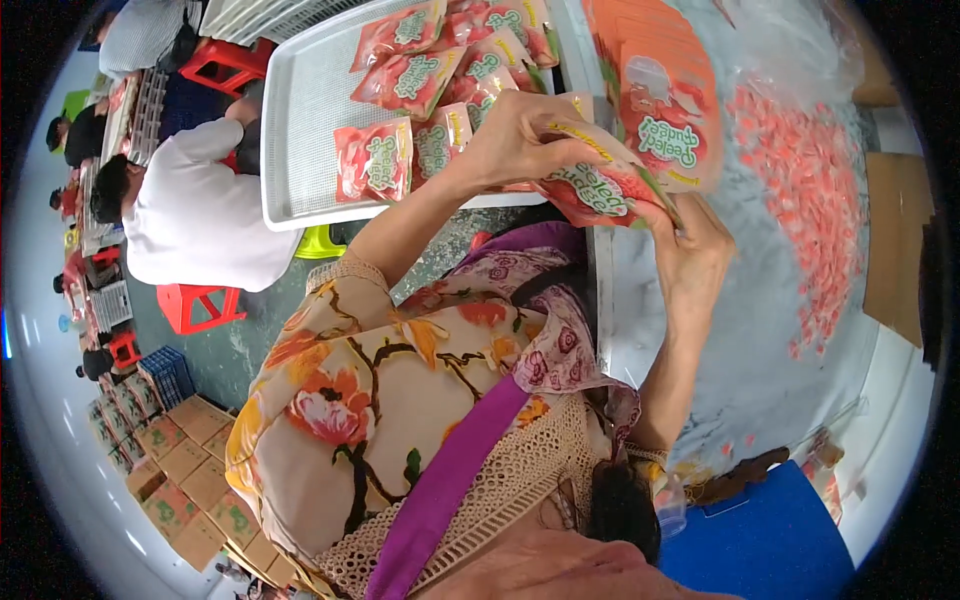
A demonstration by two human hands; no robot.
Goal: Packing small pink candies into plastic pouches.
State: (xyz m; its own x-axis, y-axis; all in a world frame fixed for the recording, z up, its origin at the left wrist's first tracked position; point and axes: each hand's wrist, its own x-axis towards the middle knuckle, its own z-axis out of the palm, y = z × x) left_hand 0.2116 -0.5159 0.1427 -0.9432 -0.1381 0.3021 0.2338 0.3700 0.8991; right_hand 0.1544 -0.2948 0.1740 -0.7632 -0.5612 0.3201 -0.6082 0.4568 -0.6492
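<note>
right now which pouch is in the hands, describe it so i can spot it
Start at the grey tray of red pouches at the top. Right of it, both hands grip one pouch, the only one lifted off any surface.

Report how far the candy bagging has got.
Done: several filled pouches lie in the white tray. In hand: left hand and right hand hold one red pouch. Left: loose pink candies cover the table.
</note>
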